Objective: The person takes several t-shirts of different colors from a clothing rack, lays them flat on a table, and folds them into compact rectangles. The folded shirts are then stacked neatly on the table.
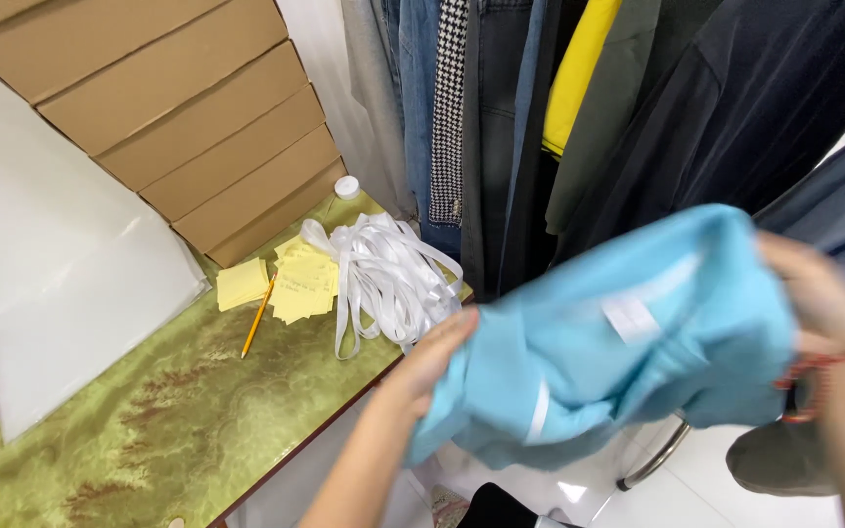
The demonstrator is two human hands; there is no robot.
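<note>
garment (628, 342): light blue, soft cloth, bunched up in mid-air between both hands, just off the table's edge and in front of the hanging clothes
feel: looks light and floppy to me, no stiffness at all, it'll sag wherever it isn't held; not fragile, maybe a bit slick
where to grab: I'd say pinch it at a seam or edge, one hand each side, so it doesn't slump
look: plain pale blue, a small white label (630, 318) sewn inside, a white strip showing lower down; a bit motion-blurred
left hand (432, 357): fingers closed on the garment's left edge
right hand (814, 293): wrapped over the right end, red cord on the wrist
hands: well apart, cloth stretched between
table (149, 420): green marbled top, with white ribbons (383, 274), yellow notes (295, 279), pencil (258, 318)
</note>
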